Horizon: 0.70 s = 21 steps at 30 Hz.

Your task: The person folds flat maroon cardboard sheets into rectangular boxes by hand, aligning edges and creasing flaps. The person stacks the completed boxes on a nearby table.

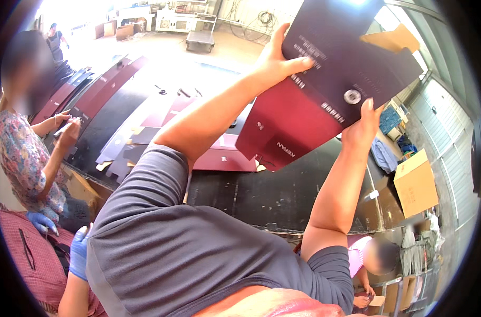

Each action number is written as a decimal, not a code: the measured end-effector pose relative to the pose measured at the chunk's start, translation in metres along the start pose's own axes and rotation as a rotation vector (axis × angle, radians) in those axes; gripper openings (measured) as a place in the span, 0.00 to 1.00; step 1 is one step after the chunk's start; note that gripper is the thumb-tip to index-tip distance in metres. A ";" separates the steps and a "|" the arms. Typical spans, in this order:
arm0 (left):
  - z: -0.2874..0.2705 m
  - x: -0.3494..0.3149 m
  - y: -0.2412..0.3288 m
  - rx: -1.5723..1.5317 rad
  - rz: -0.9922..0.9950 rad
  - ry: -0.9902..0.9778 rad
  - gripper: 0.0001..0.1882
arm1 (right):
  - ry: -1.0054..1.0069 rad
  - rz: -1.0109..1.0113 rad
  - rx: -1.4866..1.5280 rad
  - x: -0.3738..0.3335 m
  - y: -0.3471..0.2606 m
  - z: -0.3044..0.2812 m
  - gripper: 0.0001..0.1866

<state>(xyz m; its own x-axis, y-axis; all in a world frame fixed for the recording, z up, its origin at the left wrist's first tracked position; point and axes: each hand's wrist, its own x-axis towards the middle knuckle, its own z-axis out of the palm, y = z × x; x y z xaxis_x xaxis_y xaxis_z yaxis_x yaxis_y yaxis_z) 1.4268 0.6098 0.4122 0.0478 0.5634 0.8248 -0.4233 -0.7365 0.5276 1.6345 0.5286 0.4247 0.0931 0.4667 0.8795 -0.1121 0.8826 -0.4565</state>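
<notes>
Raised above the table is a flat printed cardboard box blank point(296, 124), maroon on its lower part and dark purple-black on its upper part. It hangs tilted, with a tan unprinted flap sticking out at the upper right. My left hand point(275, 63) grips its left edge, thumb lying across the dark face and some fingers hidden behind. At the lower right edge my right hand point(361, 129) holds it, thumb tip on the dark face near a round silver mark; its other fingers are mostly hidden. Below, another maroon blank point(224, 160) lies on the black table point(240, 193).
More dark and maroon blanks point(106, 84) spread across the table's left side. A person in a floral top point(26, 142) stands there, beside another with blue gloves point(79, 253). At right are an opened carton point(415, 182) and a person in pink point(359, 253). Machinery point(177, 21) stands behind.
</notes>
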 end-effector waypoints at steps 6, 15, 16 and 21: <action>0.082 -0.028 -0.058 -0.241 -0.061 -0.534 0.56 | -0.116 0.271 0.403 -0.024 0.023 -0.077 0.42; 0.084 -0.011 -0.016 0.263 0.344 -0.359 0.61 | -0.236 0.400 0.356 -0.022 0.017 -0.118 0.44; 0.087 -0.006 0.000 0.359 0.508 -0.357 0.62 | -0.249 0.398 0.336 -0.026 0.012 -0.110 0.45; 0.096 -0.014 0.042 0.569 0.641 -0.472 0.50 | -0.247 0.516 0.310 -0.054 0.033 -0.092 0.57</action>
<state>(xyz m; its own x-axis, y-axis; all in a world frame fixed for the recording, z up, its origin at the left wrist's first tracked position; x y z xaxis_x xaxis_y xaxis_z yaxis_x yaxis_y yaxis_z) 1.4947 0.5348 0.4422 0.3707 -0.1233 0.9205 -0.0016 -0.9912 -0.1322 1.7171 0.5383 0.3499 -0.2750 0.7670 0.5798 -0.3658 0.4742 -0.8008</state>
